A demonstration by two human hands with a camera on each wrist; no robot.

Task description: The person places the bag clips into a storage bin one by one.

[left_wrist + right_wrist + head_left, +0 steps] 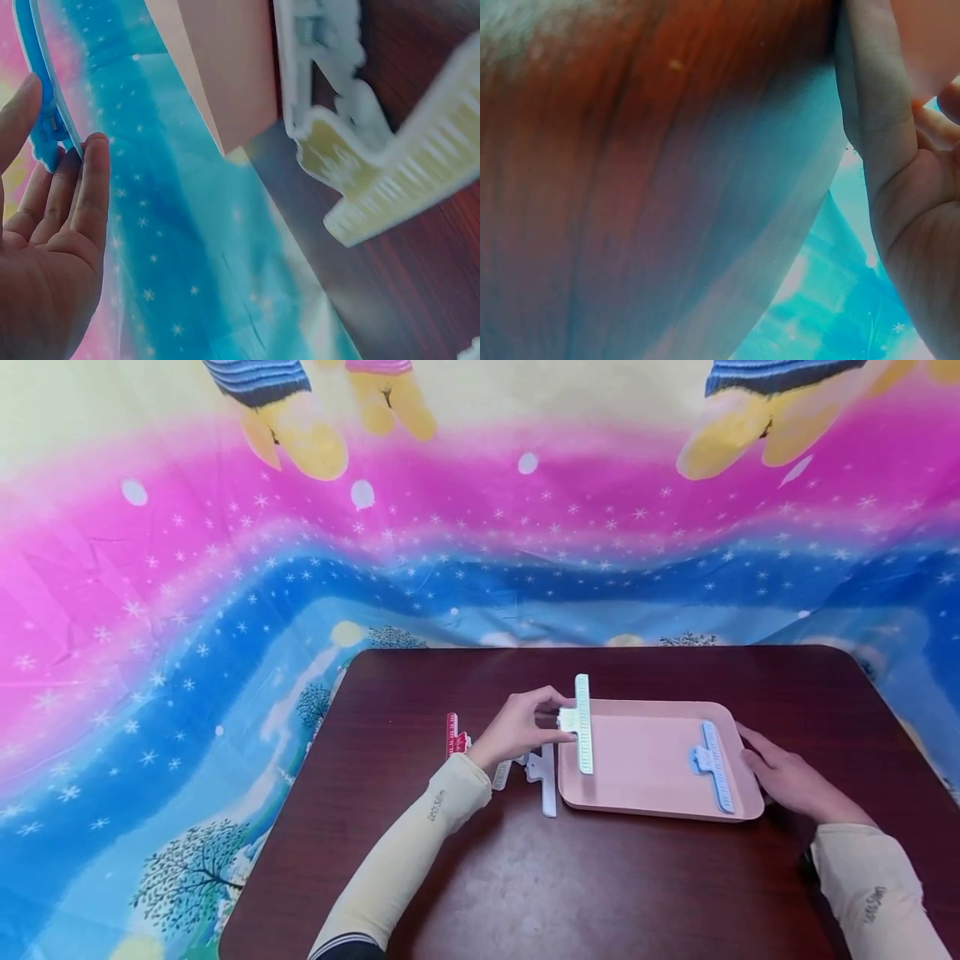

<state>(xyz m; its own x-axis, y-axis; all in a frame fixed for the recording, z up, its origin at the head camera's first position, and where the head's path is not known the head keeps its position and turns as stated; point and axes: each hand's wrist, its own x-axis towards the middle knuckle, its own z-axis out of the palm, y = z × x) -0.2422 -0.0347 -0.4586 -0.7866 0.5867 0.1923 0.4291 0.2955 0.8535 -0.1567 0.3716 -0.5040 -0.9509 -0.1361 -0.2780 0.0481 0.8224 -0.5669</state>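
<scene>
In the head view my left hand [521, 722] pinches a long-barred sealing clip [584, 727] between thumb and fingers, over the left edge of a pink tray [637, 814]. The clip stands with its bar lengthwise to the tray's side; it looks pale green there, blue in the left wrist view [51, 112]. My right hand [787, 781] holds the tray's right rim, thumb near the top edge and fingers along the outside. Inside the tray, near that rim, lies a blue clip [717, 768]. The right wrist view shows only part of the tray [930, 45] beside the fingers.
Left of the tray, on the dark wooden table [480, 893], lie a white clip [549, 789], a yellow-and-white clip [337, 161] and a red clip [452, 735], partly behind my left hand. A patterned cloth [450, 543] hangs behind the table.
</scene>
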